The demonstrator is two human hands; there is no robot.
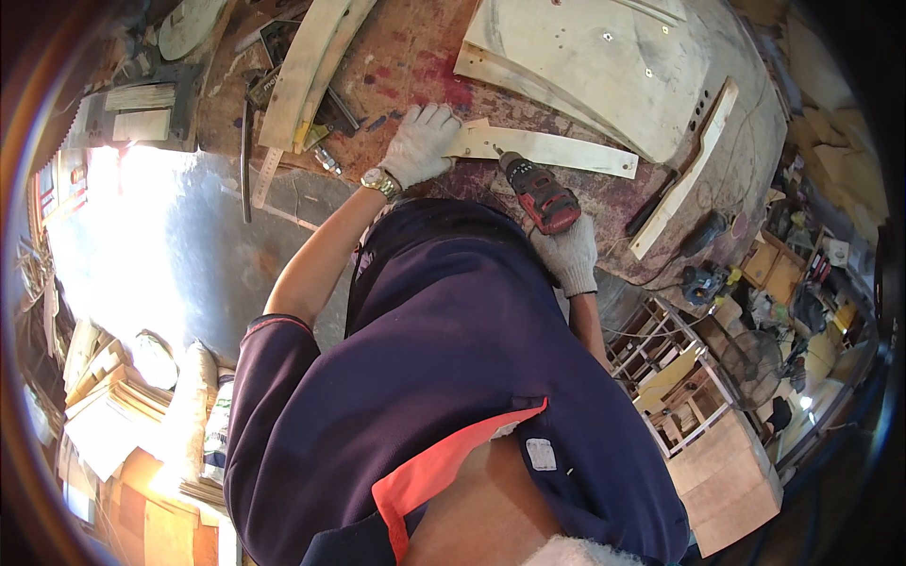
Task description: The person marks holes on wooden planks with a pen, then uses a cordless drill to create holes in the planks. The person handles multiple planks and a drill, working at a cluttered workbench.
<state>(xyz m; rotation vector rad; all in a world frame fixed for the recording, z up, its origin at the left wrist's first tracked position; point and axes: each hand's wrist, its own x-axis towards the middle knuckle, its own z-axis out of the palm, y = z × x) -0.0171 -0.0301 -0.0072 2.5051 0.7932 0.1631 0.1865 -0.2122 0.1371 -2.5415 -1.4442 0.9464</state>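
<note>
A red and black cordless drill (pixel 540 191) is held in my right hand (pixel 569 255), which wears a pale knit glove. Its bit points away from me and meets the face of a curved wooden strip (pixel 576 154) near the strip's left part. Whether the bit has entered the wood is too small to tell. My left hand (pixel 422 146), gloved as well and with a watch at the wrist, grips the left end of that strip, fingers curled over it. The strip lies along the near edge of the stained workbench (pixel 396 66).
Large pale wooden panels (pixel 585 66) lie stacked at the far right of the bench. Another curved strip (pixel 687 174) rests beside a dark-handled tool (pixel 651 203). Long curved boards (pixel 304 75) stand at the left. A wooden crate-like frame (pixel 675 377) is on the right.
</note>
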